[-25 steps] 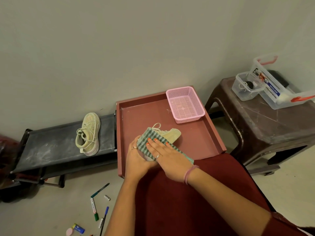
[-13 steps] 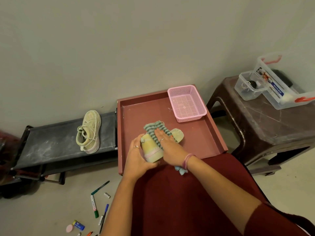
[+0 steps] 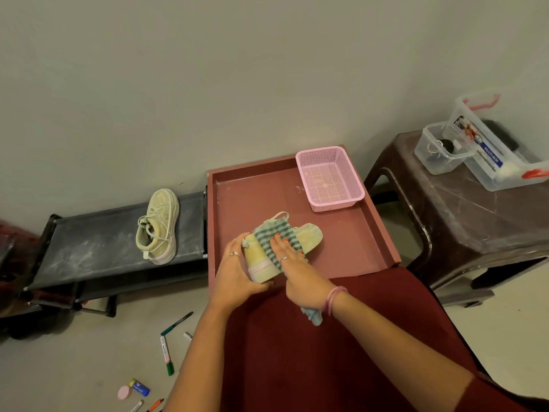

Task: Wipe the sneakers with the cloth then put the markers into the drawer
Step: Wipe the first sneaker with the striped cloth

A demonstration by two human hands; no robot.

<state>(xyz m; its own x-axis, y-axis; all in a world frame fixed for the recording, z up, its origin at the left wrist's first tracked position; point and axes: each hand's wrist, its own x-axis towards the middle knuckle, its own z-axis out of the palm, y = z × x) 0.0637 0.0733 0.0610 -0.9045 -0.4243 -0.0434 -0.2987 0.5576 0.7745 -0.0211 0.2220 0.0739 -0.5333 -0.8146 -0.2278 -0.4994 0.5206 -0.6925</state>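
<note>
A person's left hand [image 3: 237, 273] curls around the heel end of a pale yellow-green sneaker [image 3: 283, 248], gripping it inside a shallow reddish-brown drawer [image 3: 383, 233]. The right hand [image 3: 292, 263] lies just beside the left one, fingers straight and pressed flat onto a green-and-white striped cloth [image 3: 274, 236] draped across the middle of the shoe; one end of the cloth hangs out below the right wrist. Beyond the right hand, in the drawer's far corner, sits a pink mesh basket [image 3: 329, 178]. Well to the left of the left hand, a second sneaker [image 3: 157, 226] rests on a low dark shelf [image 3: 89, 242]. On the floor [image 3: 74, 352] near the left forearm lie scattered markers [image 3: 166, 353]. Far to the right of the right hand, clear plastic boxes [image 3: 481, 156] stand on a brown plastic stool [image 3: 463, 221].
</note>
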